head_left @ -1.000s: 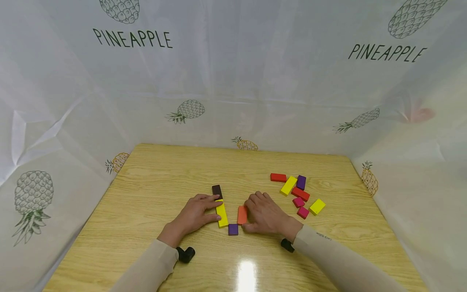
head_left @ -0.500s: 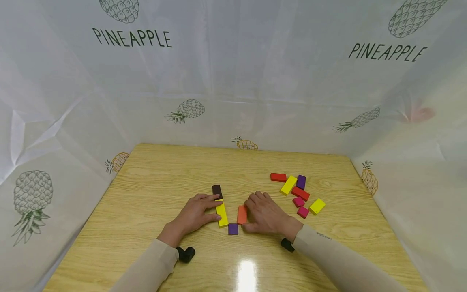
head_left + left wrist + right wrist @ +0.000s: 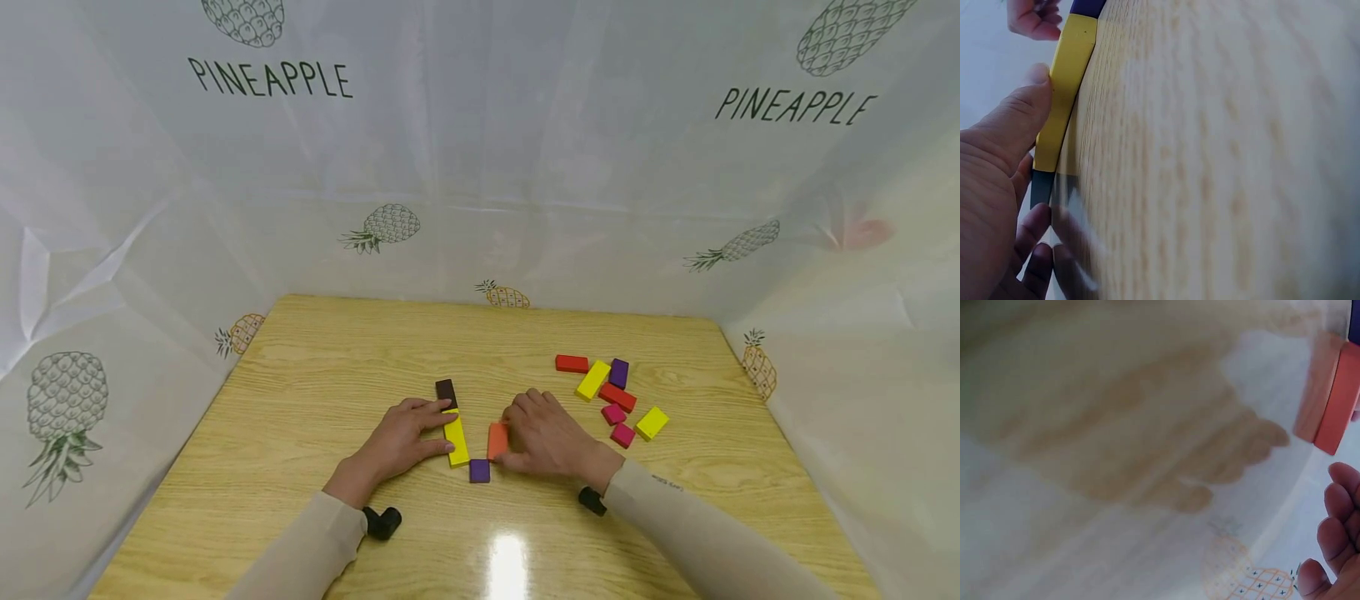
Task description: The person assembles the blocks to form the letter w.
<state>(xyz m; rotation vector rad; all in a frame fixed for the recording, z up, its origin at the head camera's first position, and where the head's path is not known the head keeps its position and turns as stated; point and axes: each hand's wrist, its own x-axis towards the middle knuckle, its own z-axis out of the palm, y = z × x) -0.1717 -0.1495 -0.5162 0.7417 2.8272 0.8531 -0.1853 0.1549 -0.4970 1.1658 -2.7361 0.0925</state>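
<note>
A dark brown block [image 3: 446, 393], a long yellow block [image 3: 456, 442] and a purple block [image 3: 479, 471] lie joined in a bent line on the wooden table. My left hand [image 3: 401, 433] rests against the left side of this line, its thumb along the yellow block in the left wrist view and its fingertips by the dark block. Beyond the purple block stands the orange block [image 3: 497, 442], at its upper right corner. Beside it is my right hand [image 3: 547, 433], fingers loosely bent; in the right wrist view the fingertips [image 3: 1338, 500] are apart from the orange block's end.
Right of my right hand lie loose blocks: a red block [image 3: 572, 364], a yellow block [image 3: 593, 380], a purple block [image 3: 618, 373], another red block [image 3: 617, 397], two pink blocks [image 3: 622, 435] and a short yellow block [image 3: 652, 423]. A pineapple-print white sheet [image 3: 480, 167] surrounds the table.
My right hand has lifted slightly and shifted a little away from the orange block. The left hand and all the blocks have stayed in place.
</note>
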